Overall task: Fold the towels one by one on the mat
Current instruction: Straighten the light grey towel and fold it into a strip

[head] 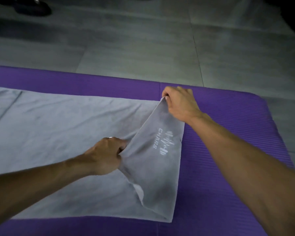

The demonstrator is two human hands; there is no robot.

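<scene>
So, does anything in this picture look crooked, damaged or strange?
Nothing is damaged. The grey towel lies flat on the purple mat; only its right end is lifted, pinched by the left hand and right hand, so the fold edge runs diagonally for now.

A purple ribbed mat (228, 150) lies on the grey tiled floor (143, 40). A grey towel (58, 133) is spread across it, its right end folded back; the far-left dark shape (31, 7) is unclear.
</scene>
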